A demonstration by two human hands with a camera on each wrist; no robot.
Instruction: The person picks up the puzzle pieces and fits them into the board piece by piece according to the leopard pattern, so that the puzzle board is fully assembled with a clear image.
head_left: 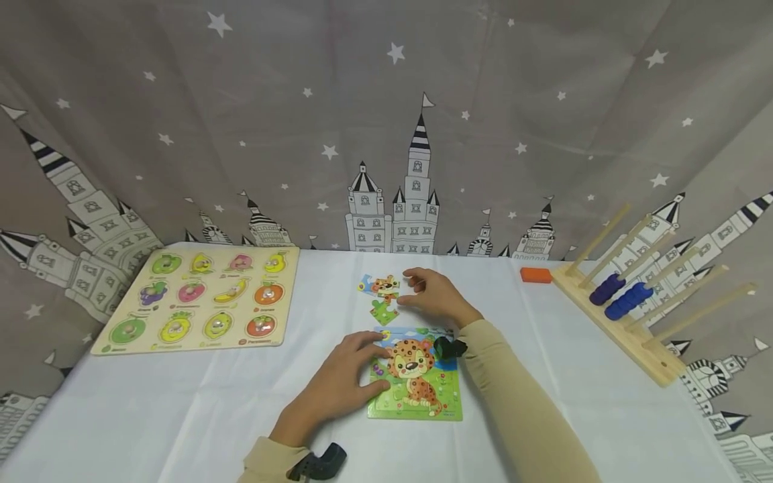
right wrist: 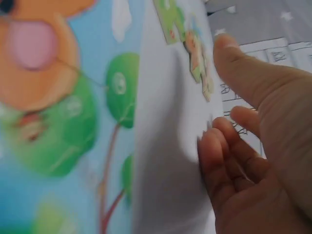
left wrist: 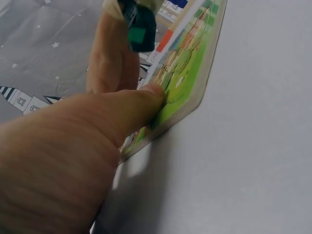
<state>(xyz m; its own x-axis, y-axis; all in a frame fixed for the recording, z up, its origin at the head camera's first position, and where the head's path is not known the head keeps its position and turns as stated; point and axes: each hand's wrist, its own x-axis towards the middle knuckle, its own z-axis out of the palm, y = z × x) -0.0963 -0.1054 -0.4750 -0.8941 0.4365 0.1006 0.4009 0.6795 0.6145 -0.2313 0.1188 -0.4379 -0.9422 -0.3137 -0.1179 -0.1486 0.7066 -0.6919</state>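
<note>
One left hand (head_left: 338, 377), one right hand (head_left: 439, 295), one peg stand (head_left: 616, 327)

Two tan sleeves (head_left: 522, 392) and two black wrist devices (head_left: 449, 347), one at each wrist; one leopard puzzle board (head_left: 417, 402), with at least two loose pieces (head_left: 384, 312) near it — these lie too close together for an exact count; one fruit board (head_left: 204, 310) bearing twelve fruits (head_left: 229, 290), four in each of three rows; one orange block (head_left: 535, 275); six pegs (head_left: 703, 315) on the stand — two of them carrying beads, one purple stack (head_left: 607, 289) and one blue stack (head_left: 628, 301); one white table (head_left: 181, 402); one starred backdrop (head_left: 362, 80)
</note>
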